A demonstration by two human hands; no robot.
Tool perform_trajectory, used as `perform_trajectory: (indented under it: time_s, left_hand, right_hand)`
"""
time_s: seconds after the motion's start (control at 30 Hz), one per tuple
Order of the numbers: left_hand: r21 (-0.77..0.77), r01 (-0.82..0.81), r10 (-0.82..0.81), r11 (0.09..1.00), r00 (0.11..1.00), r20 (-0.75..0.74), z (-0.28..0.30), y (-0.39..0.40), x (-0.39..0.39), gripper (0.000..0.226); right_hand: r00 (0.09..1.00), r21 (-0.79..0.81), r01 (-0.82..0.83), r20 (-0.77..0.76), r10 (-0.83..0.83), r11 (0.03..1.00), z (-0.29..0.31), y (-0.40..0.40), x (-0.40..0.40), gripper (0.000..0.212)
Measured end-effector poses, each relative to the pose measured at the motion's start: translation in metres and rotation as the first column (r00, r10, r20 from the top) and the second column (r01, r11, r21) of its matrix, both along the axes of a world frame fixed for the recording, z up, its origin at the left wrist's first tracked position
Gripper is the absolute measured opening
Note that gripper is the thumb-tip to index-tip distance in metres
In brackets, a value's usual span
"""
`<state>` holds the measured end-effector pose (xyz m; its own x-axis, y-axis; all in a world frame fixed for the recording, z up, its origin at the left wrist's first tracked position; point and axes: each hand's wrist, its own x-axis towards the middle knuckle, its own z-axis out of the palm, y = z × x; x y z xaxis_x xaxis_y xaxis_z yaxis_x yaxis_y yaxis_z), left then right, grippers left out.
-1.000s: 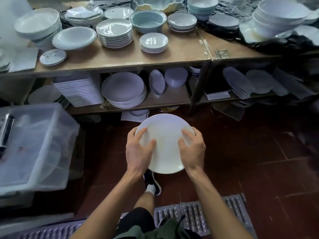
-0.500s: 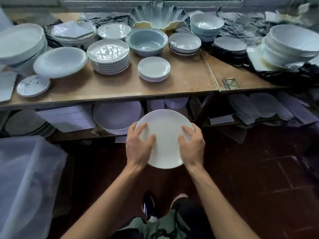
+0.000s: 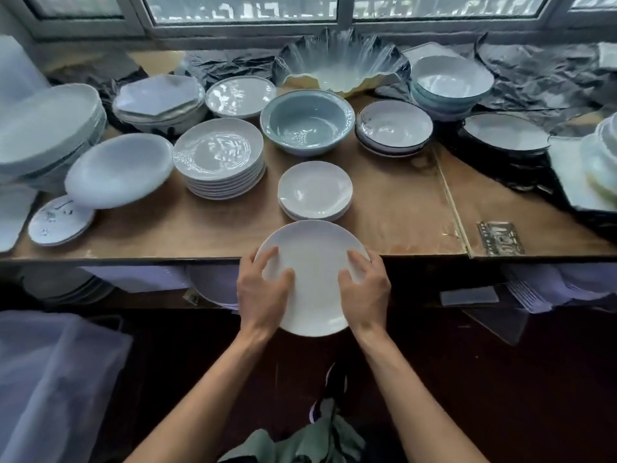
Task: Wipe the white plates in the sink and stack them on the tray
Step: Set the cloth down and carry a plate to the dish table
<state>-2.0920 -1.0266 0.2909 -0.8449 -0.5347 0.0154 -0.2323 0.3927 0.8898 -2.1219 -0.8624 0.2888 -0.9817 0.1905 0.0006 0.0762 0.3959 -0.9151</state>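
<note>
I hold one round white plate (image 3: 315, 262) in front of me, its far rim over the front edge of the wooden table (image 3: 400, 208). My left hand (image 3: 262, 292) grips its left side, thumb on the face and fingers curled over the rim. My right hand (image 3: 365, 292) grips the right side the same way. Just beyond the held plate, a small stack of white plates (image 3: 315, 190) sits on the table. No sink or tray is in view.
The table is crowded: a taller stack of white plates (image 3: 218, 157), a blue-green bowl (image 3: 307, 120), an oval white dish (image 3: 118, 168), stacked bowls (image 3: 449, 83) and dark-rimmed plates (image 3: 394, 127). More plates fill the lower shelf (image 3: 213, 285). A translucent plastic bin (image 3: 50, 379) stands at the left.
I have stepped toward the table and my view has risen. The plate, held in both hands the same way, has come up to the table's front edge.
</note>
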Motion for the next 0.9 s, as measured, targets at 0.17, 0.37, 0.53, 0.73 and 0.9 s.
perform_trajectory:
  time_s: [0.17,0.37,0.53,0.73,0.9]
  left_hand:
    - [0.038,-0.062,0.061,0.997,0.998,0.035,-0.009,0.004,-0.060,0.048]
    - [0.075,-0.039,0.034,0.996,0.997,0.066,-0.021,0.002,-0.119,0.048]
    - [0.064,-0.006,0.000,0.998,0.995,0.097,-0.035,-0.007,-0.167,0.042]
    - [0.035,0.048,-0.052,0.998,0.992,0.118,-0.047,-0.027,-0.222,0.034]
    - [-0.014,0.058,-0.057,0.998,0.994,0.094,-0.052,-0.040,-0.257,0.028]
  right_hand:
    - [0.998,0.034,-0.062,-0.006,0.062,0.997,-0.005,0.001,-0.070,0.039]
    - [0.997,0.044,-0.061,0.045,0.059,0.997,-0.017,-0.001,-0.127,0.041]
    - [0.996,0.081,-0.028,0.086,0.021,0.996,-0.033,-0.011,-0.173,0.040]
    - [0.993,0.109,0.029,0.113,-0.041,0.994,-0.047,-0.031,-0.221,0.039]
    - [0.994,0.149,0.069,0.073,-0.080,0.986,-0.054,-0.045,-0.251,0.038]
